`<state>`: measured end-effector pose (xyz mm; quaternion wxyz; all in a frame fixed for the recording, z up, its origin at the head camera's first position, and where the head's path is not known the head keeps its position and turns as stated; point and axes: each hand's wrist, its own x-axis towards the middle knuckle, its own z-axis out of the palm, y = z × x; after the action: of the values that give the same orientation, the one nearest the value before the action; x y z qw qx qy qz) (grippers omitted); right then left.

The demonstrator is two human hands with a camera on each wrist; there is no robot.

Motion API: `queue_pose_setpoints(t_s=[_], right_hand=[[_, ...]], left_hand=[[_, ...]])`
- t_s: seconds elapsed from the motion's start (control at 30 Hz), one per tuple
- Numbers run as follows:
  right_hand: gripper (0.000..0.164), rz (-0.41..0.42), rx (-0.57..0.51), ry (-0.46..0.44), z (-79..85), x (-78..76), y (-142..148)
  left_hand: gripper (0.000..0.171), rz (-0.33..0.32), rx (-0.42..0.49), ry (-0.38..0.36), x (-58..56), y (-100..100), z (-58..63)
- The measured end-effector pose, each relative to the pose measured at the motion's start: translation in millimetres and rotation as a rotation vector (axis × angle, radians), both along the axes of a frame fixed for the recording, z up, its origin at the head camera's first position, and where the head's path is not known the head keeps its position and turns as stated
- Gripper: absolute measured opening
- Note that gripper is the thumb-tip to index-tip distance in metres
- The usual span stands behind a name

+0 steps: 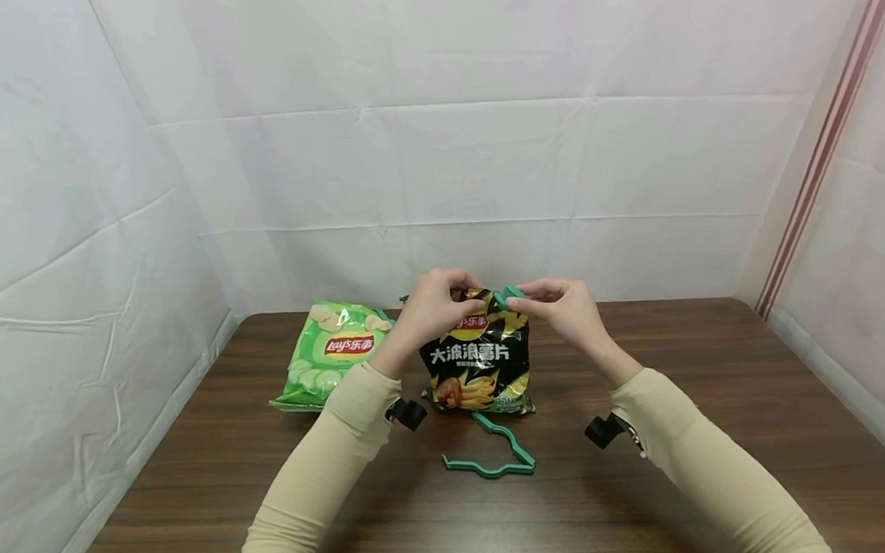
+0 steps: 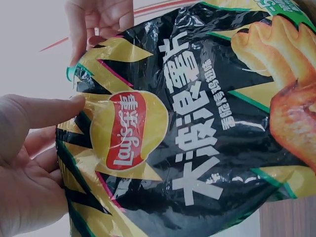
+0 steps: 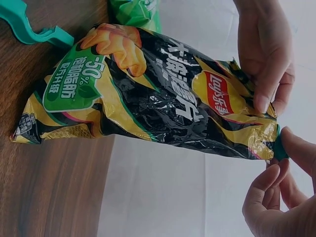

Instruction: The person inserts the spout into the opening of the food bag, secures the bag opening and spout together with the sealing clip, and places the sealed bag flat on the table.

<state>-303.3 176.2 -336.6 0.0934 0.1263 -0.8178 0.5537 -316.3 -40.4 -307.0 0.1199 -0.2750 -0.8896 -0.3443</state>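
Observation:
A black Lay's chip bag (image 1: pixel 485 373) stands upright on the table, its printed front toward me. My left hand (image 1: pixel 432 309) pinches its top edge between thumb and fingers, the thumb (image 3: pixel 263 101) lying on the front. At the bag's top right corner, my right hand (image 1: pixel 570 310) pinches a teal bag clip (image 1: pixel 509 295). In the right wrist view the clip (image 3: pixel 280 145) sits against the bag's top edge, mostly covered by the fingers. How far it reaches along the edge is hidden.
Left of the black bag, a green Lay's bag (image 1: pixel 325 358) leans back, with a bit of teal (image 1: pixel 384 315) at its top right. An unfolded teal clip (image 1: pixel 490 472) lies before the black bag on the wooden table (image 1: pixel 683 431). White sheeting (image 1: pixel 481 157) hangs behind.

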Motion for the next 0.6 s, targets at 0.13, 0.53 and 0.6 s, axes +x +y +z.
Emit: queue_pose_setpoints(t_s=[0.13, 0.53, 0.6], right_hand=[[0.041, 0.009, -0.008, 0.0, -0.8, -0.5, 0.5], [0.041, 0.012, -0.004, -0.003, -0.8, 1.9, 0.7], [0.042, 0.016, -0.006, -0.006, 0.5, 2.6, 0.5]], left_hand=[[0.012, -0.007, -0.026, -0.031, -0.7, 0.2, 2.8], [0.013, -0.017, -0.127, -0.06, -3.1, 1.7, 4.3], [0.011, -0.022, -0.141, -0.064, -4.0, 1.8, 6.2]])
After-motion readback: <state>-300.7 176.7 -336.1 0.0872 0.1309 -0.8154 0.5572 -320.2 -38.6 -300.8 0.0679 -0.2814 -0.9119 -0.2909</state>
